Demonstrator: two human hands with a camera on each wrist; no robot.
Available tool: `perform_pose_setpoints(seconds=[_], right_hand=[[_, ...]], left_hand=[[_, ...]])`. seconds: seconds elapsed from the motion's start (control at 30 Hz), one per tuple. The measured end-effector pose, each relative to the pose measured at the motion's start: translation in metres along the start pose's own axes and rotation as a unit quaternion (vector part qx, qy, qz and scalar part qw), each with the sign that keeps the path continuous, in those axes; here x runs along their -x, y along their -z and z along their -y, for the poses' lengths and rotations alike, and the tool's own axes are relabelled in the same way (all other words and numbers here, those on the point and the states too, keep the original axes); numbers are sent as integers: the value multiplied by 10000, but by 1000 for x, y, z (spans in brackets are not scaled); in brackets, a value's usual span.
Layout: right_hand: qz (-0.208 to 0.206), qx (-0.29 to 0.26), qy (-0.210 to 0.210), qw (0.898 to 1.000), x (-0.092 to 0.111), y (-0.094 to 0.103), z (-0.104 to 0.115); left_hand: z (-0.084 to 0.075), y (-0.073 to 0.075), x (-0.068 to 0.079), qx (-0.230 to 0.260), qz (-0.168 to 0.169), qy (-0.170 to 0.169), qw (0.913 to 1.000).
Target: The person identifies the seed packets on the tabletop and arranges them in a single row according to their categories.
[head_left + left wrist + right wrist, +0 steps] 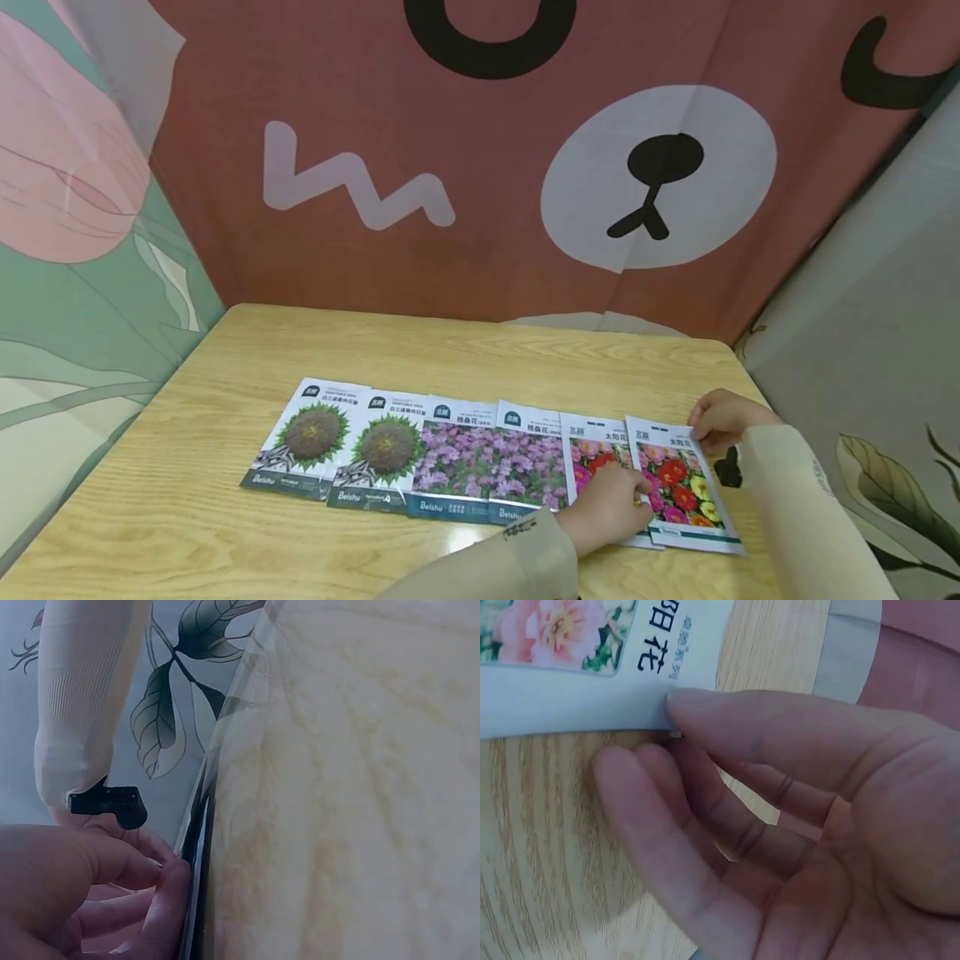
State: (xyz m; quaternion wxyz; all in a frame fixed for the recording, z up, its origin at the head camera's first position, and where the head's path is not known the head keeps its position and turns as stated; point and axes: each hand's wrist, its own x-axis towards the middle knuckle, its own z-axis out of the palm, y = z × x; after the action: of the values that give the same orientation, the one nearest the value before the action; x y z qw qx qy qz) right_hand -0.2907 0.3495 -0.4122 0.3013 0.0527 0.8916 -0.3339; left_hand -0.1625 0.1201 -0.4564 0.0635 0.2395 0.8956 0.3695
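At the right end of a row of seed packets lies a packet with red, pink and yellow flowers (684, 492). My right hand (729, 419) pinches its upper right corner; in the right wrist view the thumb (742, 720) lies on the white face and the fingers curl at the edge. My left hand (611, 504) is at this packet's left edge, over the similar flower packet (588, 454), and partly covers both. In the left wrist view its thumb and fingers (169, 900) close together at a thin dark edge. The fingertips' hold is partly hidden there.
Farther left overlap two purple-flower packets (453, 458) (528, 462) and two sunflower packets (311, 437) (386, 446). All lie on a light wood table (187, 433). A printed bear curtain (487, 275) hangs behind it, and a leaf-patterned cloth (862, 292) at the right.
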Motion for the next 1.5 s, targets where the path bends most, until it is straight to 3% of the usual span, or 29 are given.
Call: perform_pose_setpoints(seconds=[0.17,0.4,0.7,0.83,0.93,1.13,1.27,1.33,1.43,1.5], right_hand=[[-61,121,10,9999,0,-2,1],[-95,-52,-45,9999,-1,-3,-1],[-165,-367,48,9992,-5,-8,-2],[-193,-390,76,9990,-9,-9,-2],[-185,-497,95,9985,-12,-9,-3],[-67,-751,118,9971,-12,-5,-8],[-14,-919,107,9957,-12,-1,-17],[10,-963,127,9953,-14,1,-21],[30,-1114,109,9937,-17,2,-27],[66,-1184,161,9928,-19,2,-32]], left_hand=[[0,-2,-1,-40,19,49,10000],[-2,-2,3,265,105,61,9996],[2,0,3,58,42,42,10000],[3,5,3,565,131,292,9979],[3,11,3,1194,275,518,9911],[15,20,8,1952,686,277,9780],[31,35,15,2721,1130,416,9547],[40,46,19,2930,1188,455,9476],[55,66,27,2999,1065,437,9470],[66,82,33,2844,924,341,9536]])
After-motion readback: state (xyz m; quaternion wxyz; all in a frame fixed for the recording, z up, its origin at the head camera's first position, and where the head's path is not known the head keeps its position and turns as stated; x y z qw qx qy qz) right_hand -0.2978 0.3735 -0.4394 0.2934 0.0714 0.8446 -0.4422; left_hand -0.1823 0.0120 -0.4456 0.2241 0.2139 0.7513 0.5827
